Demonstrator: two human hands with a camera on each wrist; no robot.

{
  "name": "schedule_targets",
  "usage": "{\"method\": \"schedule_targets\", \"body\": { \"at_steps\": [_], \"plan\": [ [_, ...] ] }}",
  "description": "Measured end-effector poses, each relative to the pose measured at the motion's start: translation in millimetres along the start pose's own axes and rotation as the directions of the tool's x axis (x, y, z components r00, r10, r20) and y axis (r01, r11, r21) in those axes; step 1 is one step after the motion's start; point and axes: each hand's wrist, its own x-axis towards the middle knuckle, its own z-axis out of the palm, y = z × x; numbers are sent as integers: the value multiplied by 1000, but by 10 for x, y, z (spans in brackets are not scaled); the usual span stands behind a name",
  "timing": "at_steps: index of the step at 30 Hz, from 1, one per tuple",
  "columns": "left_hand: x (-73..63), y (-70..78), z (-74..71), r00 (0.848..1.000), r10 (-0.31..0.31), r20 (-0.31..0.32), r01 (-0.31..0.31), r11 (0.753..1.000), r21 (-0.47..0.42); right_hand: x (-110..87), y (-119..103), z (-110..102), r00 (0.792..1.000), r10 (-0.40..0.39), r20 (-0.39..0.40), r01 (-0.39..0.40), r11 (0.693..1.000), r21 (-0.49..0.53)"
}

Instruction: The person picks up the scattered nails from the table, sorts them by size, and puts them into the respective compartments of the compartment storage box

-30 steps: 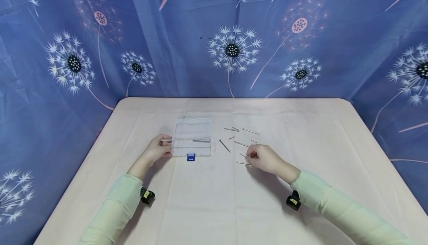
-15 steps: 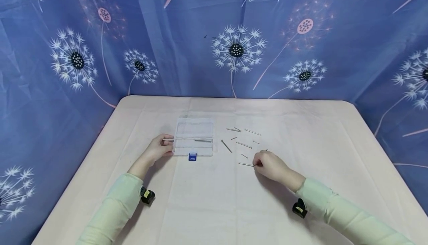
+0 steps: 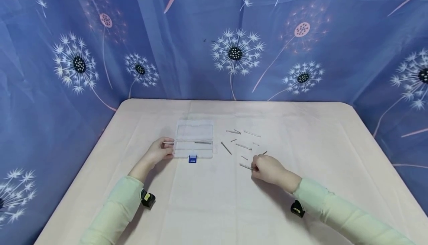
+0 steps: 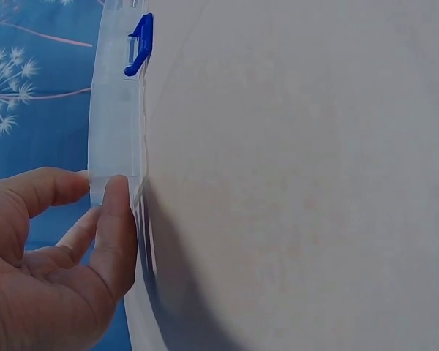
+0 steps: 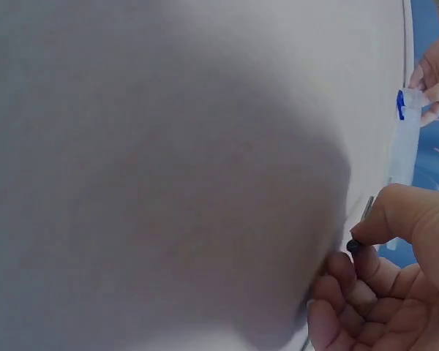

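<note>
A clear plastic box (image 3: 193,154) with a blue latch (image 3: 192,159) lies with its lid raised back. One long nail (image 3: 203,142) is in its rear compartment. My left hand (image 3: 158,151) grips the box's left end; in the left wrist view the thumb and fingers pinch its corner. My right hand (image 3: 270,168) pinches a long nail (image 3: 245,166) near its head, between thumb and forefinger. The dark nail head (image 5: 353,246) shows in the right wrist view. Another nail (image 3: 265,152) pokes out behind the right hand, partly hidden by it.
Several loose nails, long and short, lie between box and right hand, among them a long nail (image 3: 226,148), a mid-placed nail (image 3: 243,147) and a short nail (image 3: 244,158). A pale cloth covers the table (image 3: 207,208). A blue patterned curtain (image 3: 187,51) hangs behind.
My right hand has shifted slightly right and nearer to me, uncovering nails beneath it, and its fingertips now pinch the near long nail's end. The left hand stays on the box.
</note>
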Motion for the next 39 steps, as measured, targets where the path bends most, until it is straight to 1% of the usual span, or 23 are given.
{"method": "schedule_targets", "body": {
  "at_steps": [2,5,8,11,13,15,16,18,21,22,24,25,26,27,30,33,34,38,39],
  "plan": [
    [-8,-18,5,1000,-5,-1,5,1000,5,-24,0,11,999,-4,-39,5,1000,26],
    [-15,-31,4,1000,-16,-6,17,1000,11,-52,-3,26,996,-12,-86,20,995,97],
    [-16,-24,-1,1000,-16,-6,17,999,31,-71,-3,46,994,-17,-112,37,984,176],
    [-3,-12,-10,1000,-12,-3,12,999,40,-80,13,59,994,1,-110,30,960,279],
    [12,-10,-12,1000,-8,-2,8,999,39,-80,28,63,995,38,-88,-3,928,373],
    [18,-7,-6,1000,-9,-3,9,999,33,-76,36,63,995,86,-48,-52,873,485],
    [20,-7,-3,1000,-9,-5,9,1000,29,-75,38,66,994,111,-26,-79,834,545],
    [20,-4,5,1000,-12,-13,12,1000,23,-77,35,78,988,155,17,-127,740,660],
    [14,3,16,1000,-18,-21,18,1000,12,-85,16,97,973,213,87,-196,567,800],
    [12,4,19,1000,-19,-22,19,1000,8,-88,8,102,967,230,106,-214,518,828],
    [6,6,26,1000,-19,-23,19,1000,3,-92,-11,103,954,265,137,-247,445,861],
    [4,5,29,1000,-18,-23,18,1000,0,-93,-20,100,949,278,145,-257,422,870],
    [0,5,31,1000,-17,-23,17,1000,-4,-93,-29,94,946,289,149,-263,410,874],
    [-4,4,32,1000,-15,-23,15,1000,-5,-93,-35,86,945,294,146,-263,409,874],
    [-14,1,34,1000,-12,-23,12,1000,-11,-84,-53,53,947,294,126,-250,435,865],
    [-23,0,36,1000,-11,-25,11,1000,-17,-63,-78,10,956,276,98,-222,462,859],
    [-24,-1,36,1000,-12,-25,11,1000,-17,-53,-89,-4,958,270,92,-214,464,860],
    [-22,-3,37,999,-19,-30,19,1000,-9,0,-151,-64,964,257,65,-179,449,876],
    [-21,-3,36,999,-21,-31,21,1000,-6,15,-169,-79,966,252,58,-170,449,877]
  ]
}}
